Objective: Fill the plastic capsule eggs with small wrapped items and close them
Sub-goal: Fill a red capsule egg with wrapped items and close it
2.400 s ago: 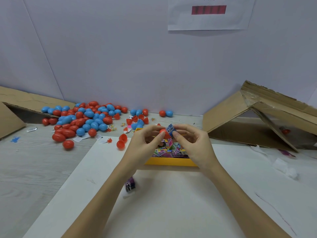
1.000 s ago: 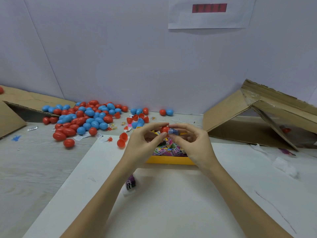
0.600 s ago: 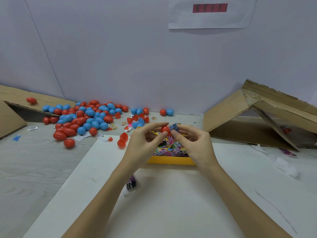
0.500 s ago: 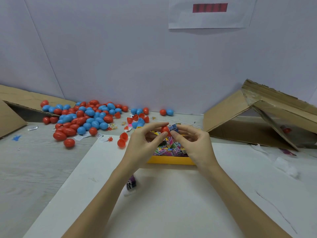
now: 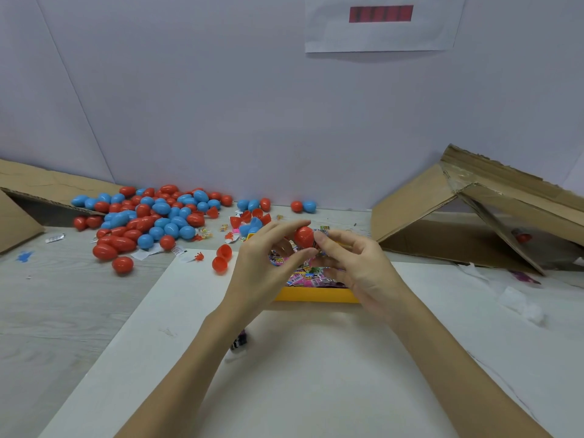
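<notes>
Gleaming red capsule egg (image 5: 304, 236), pinched.

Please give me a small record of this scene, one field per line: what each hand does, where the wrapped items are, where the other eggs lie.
left hand: holds red egg by fingertips
right hand: fingers touch the same egg; a wrapper edge shows there
wrapped items: in yellow box, under the hands
egg pile: red and blue, far left
open red halves: left of box
cardboard: far right
</notes>
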Demonstrator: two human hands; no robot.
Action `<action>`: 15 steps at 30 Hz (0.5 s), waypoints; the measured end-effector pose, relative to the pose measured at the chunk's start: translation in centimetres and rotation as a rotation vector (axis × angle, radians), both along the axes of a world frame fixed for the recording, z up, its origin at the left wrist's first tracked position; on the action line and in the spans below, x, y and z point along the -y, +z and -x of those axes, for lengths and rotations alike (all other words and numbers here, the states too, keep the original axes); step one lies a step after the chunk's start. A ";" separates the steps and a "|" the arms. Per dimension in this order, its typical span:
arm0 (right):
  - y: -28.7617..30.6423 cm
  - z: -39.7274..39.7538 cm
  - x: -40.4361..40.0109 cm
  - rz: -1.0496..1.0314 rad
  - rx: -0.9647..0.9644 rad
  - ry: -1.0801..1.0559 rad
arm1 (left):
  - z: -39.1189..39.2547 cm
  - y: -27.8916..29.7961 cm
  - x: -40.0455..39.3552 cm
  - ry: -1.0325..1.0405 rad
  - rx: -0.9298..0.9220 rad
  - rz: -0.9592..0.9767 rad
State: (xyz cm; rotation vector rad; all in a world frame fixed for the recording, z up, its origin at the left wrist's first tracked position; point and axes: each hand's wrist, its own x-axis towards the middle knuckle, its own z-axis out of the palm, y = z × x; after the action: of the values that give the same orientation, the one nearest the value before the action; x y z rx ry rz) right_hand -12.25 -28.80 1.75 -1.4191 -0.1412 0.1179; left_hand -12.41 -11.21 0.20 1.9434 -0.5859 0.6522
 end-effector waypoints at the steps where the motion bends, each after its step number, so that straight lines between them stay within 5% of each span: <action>1: 0.1 0.1 0.0 -0.030 -0.035 0.022 | 0.0 0.0 0.0 -0.001 0.006 -0.002; 15: 0.4 0.3 0.0 -0.403 -0.358 0.245 | 0.2 -0.2 0.5 -0.112 -0.024 0.013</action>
State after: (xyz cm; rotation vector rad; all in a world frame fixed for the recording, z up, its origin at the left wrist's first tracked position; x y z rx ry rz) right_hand -12.56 -28.85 2.19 -0.9568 -0.0376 0.5147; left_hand -12.59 -11.71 0.00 1.8893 -0.6687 0.5599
